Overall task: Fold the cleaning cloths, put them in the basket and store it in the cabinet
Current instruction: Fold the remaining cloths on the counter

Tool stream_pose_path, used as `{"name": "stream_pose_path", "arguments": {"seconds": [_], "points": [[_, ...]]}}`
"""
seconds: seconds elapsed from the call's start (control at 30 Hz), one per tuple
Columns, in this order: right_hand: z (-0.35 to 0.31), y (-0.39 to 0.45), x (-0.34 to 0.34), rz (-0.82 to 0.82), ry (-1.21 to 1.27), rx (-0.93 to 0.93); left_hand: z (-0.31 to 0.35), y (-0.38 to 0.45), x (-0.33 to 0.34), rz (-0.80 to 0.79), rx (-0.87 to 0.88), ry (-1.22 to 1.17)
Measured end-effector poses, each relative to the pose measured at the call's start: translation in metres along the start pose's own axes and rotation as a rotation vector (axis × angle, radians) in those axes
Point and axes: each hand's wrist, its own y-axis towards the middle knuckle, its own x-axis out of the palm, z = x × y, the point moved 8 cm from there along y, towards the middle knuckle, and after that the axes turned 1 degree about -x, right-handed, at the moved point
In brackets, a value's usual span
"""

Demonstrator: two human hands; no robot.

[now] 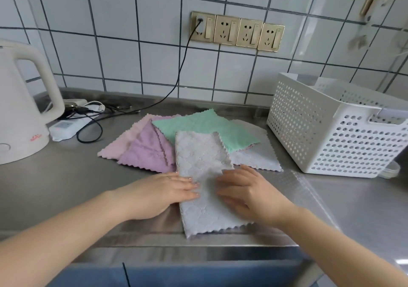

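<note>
**Both palms flat on a grey cloth, first fold in hand**

Nearest the lens: two bare forearms, reaching in over the steel counter edge (198, 242). Left hand (163, 191) and right hand (247, 191) laid flat on the grey cleaning cloth (205, 176), fingers straight, nothing pinched or clenched, fingertips facing each other across the cloth's middle. Pressing rather than grasping, most likely to smooth the fabric or set a crease before the next fold. Long narrow shape of the cloth under the palms, suggesting one fold already made, though not certain from this angle.

Just beyond the fingertips: the waiting pile, fanned and overlapping, so each colour shows and can be taken singly. Touching the pressed cloth's far end, a mint green cloth (205, 127); beyond the left hand, a purple cloth (148, 152) lying over a pink cloth (125, 140); beyond the right hand, another grey cloth (258, 156) beneath the green one. Count of cloths visible: five, two grey and one each of green, purple and pink; more hidden underneath possible.

Further out past the right hand: one white perforated basket (326, 132), standing upright and open on the counter, near enough for folded cloths to be dropped in; no cloth seen inside, interior mostly hidden. Far out past the left hand: one white electric kettle (19, 114), beside a tangle of cables and one white power strip (66, 127). On the tiled wall behind: four sockets in a row (237, 31), one with a black plug. Cabinet not in view.
</note>
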Motion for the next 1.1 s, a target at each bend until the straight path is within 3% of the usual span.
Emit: {"name": "stream_pose_path", "arguments": {"seconds": [0.13, 0.37, 0.5, 0.63, 0.73, 0.83, 0.9, 1.0, 1.1], "points": [[-0.007, -0.021, 0.019, -0.226, 0.061, 0.095, 0.004, 0.001, 0.004, -0.051, -0.007, -0.069], [-0.040, -0.043, 0.010, -0.341, 0.015, 0.053, 0.018, -0.016, -0.001, -0.064, 0.014, -0.161], [-0.065, -0.055, 0.004, -0.164, -0.131, -0.086, 0.034, -0.036, -0.008, -0.014, 0.045, -0.215], [-0.081, -0.061, -0.006, 0.040, -0.029, -0.181, 0.049, -0.056, -0.014, 0.049, 0.069, -0.186], [-0.080, -0.051, -0.022, 0.131, 0.061, -0.112, 0.056, -0.058, -0.015, 0.070, 0.046, -0.098], [-0.072, -0.038, -0.028, 0.111, 0.163, 0.044, 0.060, -0.048, -0.010, 0.113, 0.020, -0.061], [-0.062, -0.032, -0.032, 0.126, 0.206, 0.153, 0.059, -0.042, -0.014, 0.137, -0.038, -0.245], [-0.053, -0.023, -0.041, 0.207, 0.316, 0.264, 0.042, -0.043, -0.021, 0.184, -0.316, -0.663], [-0.039, -0.019, -0.046, 0.292, 0.588, 0.431, 0.023, -0.046, -0.025, 0.279, -0.526, -0.817]]}}
